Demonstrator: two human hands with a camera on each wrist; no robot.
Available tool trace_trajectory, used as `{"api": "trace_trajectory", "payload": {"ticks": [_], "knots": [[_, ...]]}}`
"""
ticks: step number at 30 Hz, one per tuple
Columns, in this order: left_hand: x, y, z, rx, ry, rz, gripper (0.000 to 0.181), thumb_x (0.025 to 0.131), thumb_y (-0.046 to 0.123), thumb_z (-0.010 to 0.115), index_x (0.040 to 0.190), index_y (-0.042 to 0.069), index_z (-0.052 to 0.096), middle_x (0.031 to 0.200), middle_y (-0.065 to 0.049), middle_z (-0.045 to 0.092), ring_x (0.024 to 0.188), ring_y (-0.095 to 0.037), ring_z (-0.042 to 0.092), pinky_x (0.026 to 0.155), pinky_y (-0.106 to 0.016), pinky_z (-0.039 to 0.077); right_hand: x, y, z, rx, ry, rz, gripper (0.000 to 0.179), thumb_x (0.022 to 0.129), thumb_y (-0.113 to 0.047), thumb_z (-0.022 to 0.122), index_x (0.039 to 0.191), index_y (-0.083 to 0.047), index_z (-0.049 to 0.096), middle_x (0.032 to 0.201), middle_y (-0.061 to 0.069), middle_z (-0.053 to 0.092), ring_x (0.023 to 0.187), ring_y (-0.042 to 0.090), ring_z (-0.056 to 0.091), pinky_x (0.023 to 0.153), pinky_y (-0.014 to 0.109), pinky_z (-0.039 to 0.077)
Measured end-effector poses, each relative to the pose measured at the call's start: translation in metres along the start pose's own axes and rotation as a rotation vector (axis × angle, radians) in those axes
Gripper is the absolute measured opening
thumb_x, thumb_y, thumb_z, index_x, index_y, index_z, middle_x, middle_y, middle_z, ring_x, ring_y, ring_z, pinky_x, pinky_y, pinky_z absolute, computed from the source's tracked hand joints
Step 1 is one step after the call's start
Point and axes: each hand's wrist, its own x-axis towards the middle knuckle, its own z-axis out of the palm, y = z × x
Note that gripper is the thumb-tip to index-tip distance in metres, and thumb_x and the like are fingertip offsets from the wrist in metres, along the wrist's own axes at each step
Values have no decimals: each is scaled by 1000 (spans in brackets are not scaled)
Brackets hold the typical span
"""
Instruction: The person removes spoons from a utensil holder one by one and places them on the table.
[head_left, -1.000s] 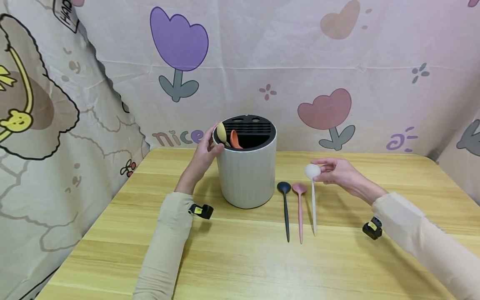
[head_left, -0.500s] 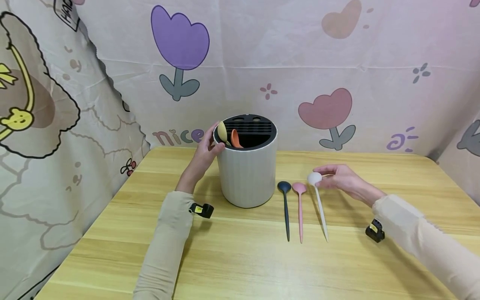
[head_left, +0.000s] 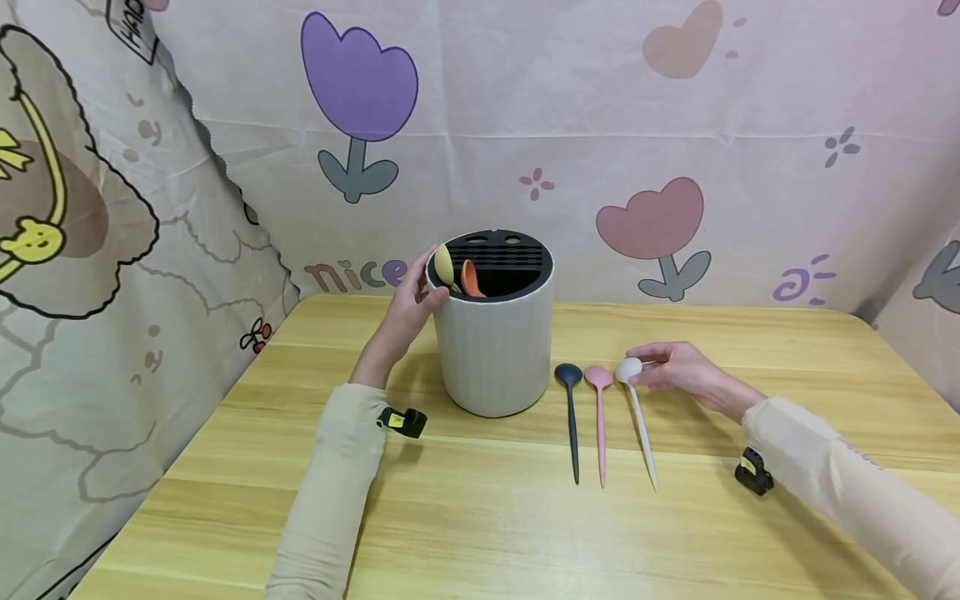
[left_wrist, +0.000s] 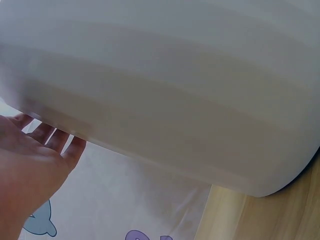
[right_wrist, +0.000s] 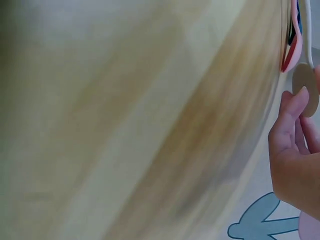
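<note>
My left hand (head_left: 408, 304) holds the left side of a white ribbed utensil holder (head_left: 495, 358) near its black-edged top, thumb at the front of the rim. In the left wrist view, fingers (left_wrist: 75, 150) lie against its wall. A yellow spoon (head_left: 444, 265) and an orange spoon (head_left: 470, 277) stand in the holder, their lower parts hidden. My right hand (head_left: 678, 369) pinches the bowl of a white spoon (head_left: 642, 425), whose handle points toward me. It lies at or just above the table. The pinch shows in the right wrist view, on the spoon's bowl (right_wrist: 306, 102).
A dark blue spoon (head_left: 572, 425) and a pink spoon (head_left: 600, 425) lie side by side on the wooden table (head_left: 480, 525), between the holder and the white spoon. Behind the table hangs a printed cloth (head_left: 480, 100).
My right hand has moved down and toward me, lowering the white spoon's bowl; its handle end has swung right. My left hand and the holder have stayed put.
</note>
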Motion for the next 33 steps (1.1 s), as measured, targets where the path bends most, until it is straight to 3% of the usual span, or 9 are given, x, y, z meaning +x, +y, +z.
{"api": "trace_trajectory", "payload": {"ticks": [18,33], "knots": [[0,0,-1,-16,-8,17,126,63,86,59,154,8,19,155,-13,27,142,-25,25,113,-51,20,1,4,1,-46,-28,-5,61,84,3,70,134,20,39,118,24,58,94,13,59,82,26,53],[-1,1,0,-12,-4,6,126,63,86,59,154,9,19,154,-13,27,141,-26,26,113,-51,20,1,4,-1,-123,-27,-34,60,85,-3,71,135,17,43,124,27,57,102,18,59,83,25,52]]}}
